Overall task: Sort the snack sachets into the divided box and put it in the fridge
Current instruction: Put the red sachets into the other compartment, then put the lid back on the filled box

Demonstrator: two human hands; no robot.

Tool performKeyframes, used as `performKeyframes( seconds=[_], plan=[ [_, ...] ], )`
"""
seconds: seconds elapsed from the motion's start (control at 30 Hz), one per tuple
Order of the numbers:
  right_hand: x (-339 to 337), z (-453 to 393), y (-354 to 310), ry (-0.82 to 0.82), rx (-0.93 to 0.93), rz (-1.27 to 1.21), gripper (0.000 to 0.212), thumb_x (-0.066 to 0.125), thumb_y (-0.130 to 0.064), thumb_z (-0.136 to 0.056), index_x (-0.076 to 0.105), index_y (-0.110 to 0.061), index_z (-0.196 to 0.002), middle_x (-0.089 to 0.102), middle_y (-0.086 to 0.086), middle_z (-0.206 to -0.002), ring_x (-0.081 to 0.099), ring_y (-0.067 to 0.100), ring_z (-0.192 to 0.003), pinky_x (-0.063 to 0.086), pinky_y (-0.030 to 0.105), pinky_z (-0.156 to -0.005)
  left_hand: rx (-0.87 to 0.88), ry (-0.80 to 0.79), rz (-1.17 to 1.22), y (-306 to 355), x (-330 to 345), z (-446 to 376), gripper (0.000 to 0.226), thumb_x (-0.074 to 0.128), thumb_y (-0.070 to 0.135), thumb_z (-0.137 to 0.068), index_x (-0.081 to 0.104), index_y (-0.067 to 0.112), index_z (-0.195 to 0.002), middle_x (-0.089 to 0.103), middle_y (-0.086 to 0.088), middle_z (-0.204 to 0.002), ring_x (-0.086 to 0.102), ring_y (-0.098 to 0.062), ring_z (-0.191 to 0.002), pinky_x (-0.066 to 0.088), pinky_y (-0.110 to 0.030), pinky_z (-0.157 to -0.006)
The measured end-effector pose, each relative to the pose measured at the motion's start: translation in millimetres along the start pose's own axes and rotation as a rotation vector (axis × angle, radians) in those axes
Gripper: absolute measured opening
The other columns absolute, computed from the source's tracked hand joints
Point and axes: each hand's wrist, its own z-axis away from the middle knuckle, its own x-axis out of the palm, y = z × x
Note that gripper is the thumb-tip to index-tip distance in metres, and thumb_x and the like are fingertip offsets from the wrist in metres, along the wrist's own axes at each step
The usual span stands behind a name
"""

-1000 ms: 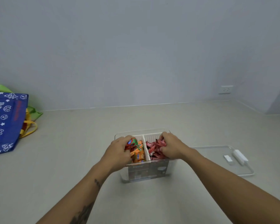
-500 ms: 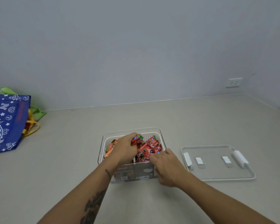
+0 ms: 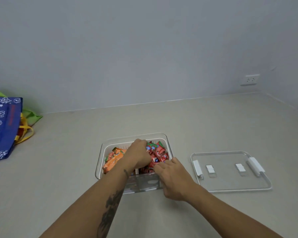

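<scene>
- Beige table [image 3: 213, 121] against a plain grey wall.
- Divided box [image 3: 163, 135] at 6 o'clock holds sorted sachets [image 3: 159, 150].
- Lid [image 3: 230, 184] at 3 o'clock, off for loading.
- Left hand [image 3: 138, 154] grip curled among sachets; whether grasping, cannot tell.
- Right hand [image 3: 175, 177] grip relaxed, steadying the box's near corner.

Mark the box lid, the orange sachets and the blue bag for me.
box lid [image 3: 230, 179]: head view, bare clear panel.
orange sachets [image 3: 113, 163]: head view, top packet's face.
blue bag [image 3: 3, 127]: head view, printed side.

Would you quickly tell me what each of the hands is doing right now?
Left hand: fingers curled down among the red sachets in the divided box; a grip cannot be told.
Right hand: open, fingertips touching the red sachets.
</scene>
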Motion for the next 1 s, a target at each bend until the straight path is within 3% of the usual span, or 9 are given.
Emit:
performKeyframes(
  seconds=[0.13, 0.27, 0.43, 0.53, 0.6, 0.7, 0.83, 1.0],
  plan=[
    [-18, 18, 11, 0.165, 0.044, -0.415, 0.034, 0.055, -0.022, -0.079, 0.057, -0.019, -0.113, 0.059, -0.003, -0.108, 0.052, 0.017, -0.097, 0.041, 0.031, -0.086, 0.085, 0.180, 0.058, 7, 3, 6, 0.034, 0.051, 0.012, -0.087, 0.063, 0.013, -0.119, 0.060, -0.007, -0.121, 0.055, -0.024, -0.110, 0.047, -0.034, -0.094],
    [-27, 44, 81, 0.341, 0.382, -0.450, 0.041, 0.059, -0.027, -0.077, 0.057, -0.022, -0.118, 0.055, -0.006, -0.116, 0.053, 0.018, -0.107, 0.044, 0.038, -0.092, 0.235, 0.314, 0.320, 39, 8, 8, 0.031, 0.048, 0.003, -0.085, 0.069, 0.020, -0.101, 0.068, 0.005, -0.103, 0.060, -0.013, -0.097, 0.047, -0.028, -0.090],
    [-20, 92, 187, -0.004, 1.001, -0.169, 0.057, 0.061, -0.035, -0.085, 0.045, -0.024, -0.138, 0.041, 0.012, -0.141, 0.038, 0.033, -0.129, 0.036, 0.046, -0.104, 0.514, 0.225, 0.444, 94, 49, 11, 0.034, 0.048, -0.001, -0.085, 0.068, 0.019, -0.105, 0.065, 0.009, -0.100, 0.060, -0.007, -0.091, 0.049, -0.025, -0.085],
    [-9, 124, 217, -0.160, 1.252, -0.231, 0.066, 0.060, -0.038, -0.086, 0.032, -0.028, -0.145, 0.026, 0.016, -0.152, 0.029, 0.039, -0.137, 0.033, 0.050, -0.107, 0.492, 0.101, 0.554, 118, 86, 14, 0.039, 0.047, 0.001, -0.087, 0.063, 0.020, -0.116, 0.059, 0.008, -0.114, 0.057, -0.005, -0.104, 0.048, -0.026, -0.095],
    [-2, 140, 223, -0.214, 1.302, -0.323, 0.068, 0.060, -0.035, -0.087, 0.028, -0.030, -0.147, 0.029, 0.015, -0.148, 0.036, 0.040, -0.131, 0.037, 0.049, -0.106, 0.346, -0.019, 0.558, 126, 108, 14, 0.047, 0.048, 0.006, -0.090, 0.053, 0.025, -0.132, 0.047, 0.005, -0.134, 0.049, -0.006, -0.118, 0.037, -0.018, -0.101],
    [11, 154, 215, -0.211, 1.250, -0.308, 0.064, 0.057, -0.029, -0.089, 0.030, -0.030, -0.147, 0.039, 0.015, -0.136, 0.043, 0.040, -0.122, 0.041, 0.047, -0.101, 0.109, -0.272, 0.495, 125, 128, 6, 0.064, 0.051, 0.015, -0.091, 0.031, 0.027, -0.151, 0.026, -0.006, -0.153, 0.037, -0.018, -0.135, 0.022, -0.014, -0.096],
    [26, 161, 190, -0.094, 1.230, -0.322, 0.064, 0.054, -0.016, -0.086, 0.032, -0.028, -0.145, 0.042, 0.015, -0.122, 0.056, 0.042, -0.107, 0.048, 0.045, -0.087, 0.067, -0.444, 0.337, 114, 138, 0, 0.071, 0.053, 0.021, -0.092, 0.020, 0.023, -0.155, 0.034, -0.010, -0.152, 0.039, -0.026, -0.136, 0.029, -0.023, -0.104],
    [34, 166, 176, 0.051, 1.281, -0.221, 0.050, 0.051, -0.022, -0.092, 0.036, -0.020, -0.139, 0.050, 0.016, -0.118, 0.061, 0.042, -0.098, 0.046, 0.043, -0.077, 0.031, -0.443, 0.335, 109, 143, 3, 0.079, 0.058, 0.024, -0.088, 0.016, 0.025, -0.155, 0.035, -0.010, -0.142, 0.044, -0.028, -0.127, 0.034, -0.028, -0.102]
  ],
)
